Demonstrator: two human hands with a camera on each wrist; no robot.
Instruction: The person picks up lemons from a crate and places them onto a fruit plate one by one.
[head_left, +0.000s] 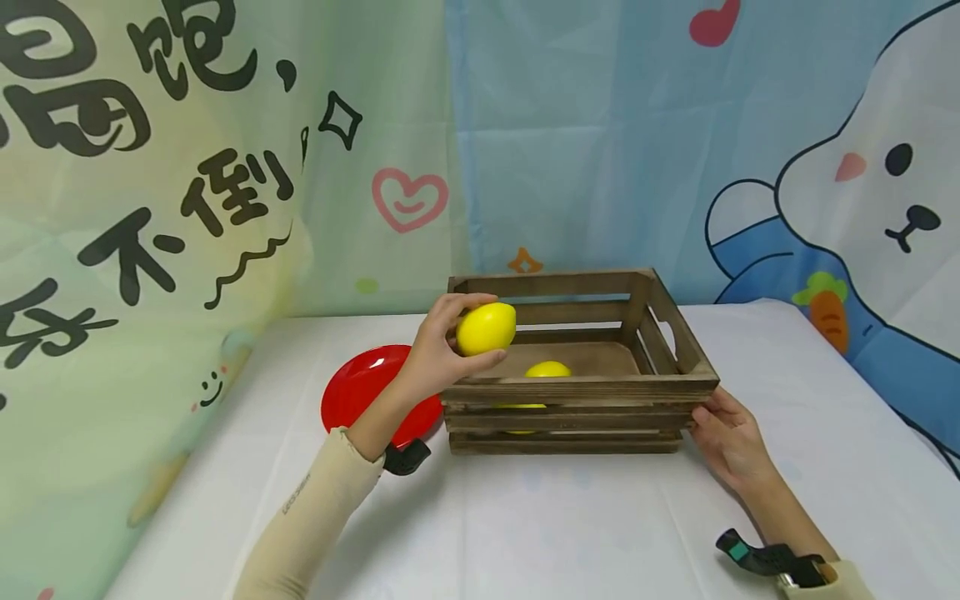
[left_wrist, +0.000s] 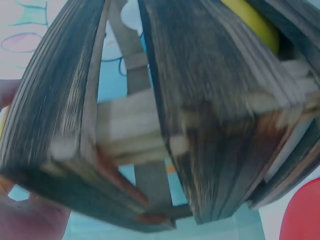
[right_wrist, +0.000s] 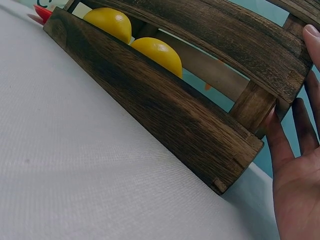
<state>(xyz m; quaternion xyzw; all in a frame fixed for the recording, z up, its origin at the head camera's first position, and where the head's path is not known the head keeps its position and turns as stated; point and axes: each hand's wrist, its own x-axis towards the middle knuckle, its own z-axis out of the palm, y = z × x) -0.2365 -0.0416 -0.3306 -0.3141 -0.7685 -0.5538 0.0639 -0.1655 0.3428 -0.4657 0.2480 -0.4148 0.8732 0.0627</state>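
Observation:
A yellow lemon (head_left: 486, 328) is pinched between the thumb and fingers of my left hand (head_left: 437, 346), above the left end of a brown slatted wooden crate (head_left: 581, 417). Inside the crate a lemon (head_left: 548, 369) shows over the front rail; from the right wrist view, two lemons, one lemon (right_wrist: 108, 24) and another lemon (right_wrist: 159, 55), appear between the slats. My right hand (head_left: 731, 437) holds the crate's front right corner, its fingers partly hidden behind the side. In the left wrist view the crate's slats (left_wrist: 200, 65) cover most of the scene.
Left of the crate lies a red plate (head_left: 360, 387), partly covered by my left forearm. A white cloth (head_left: 570, 525) covers the table. Behind it hangs a printed curtain (head_left: 540, 167) with a cartoon animal and lettering.

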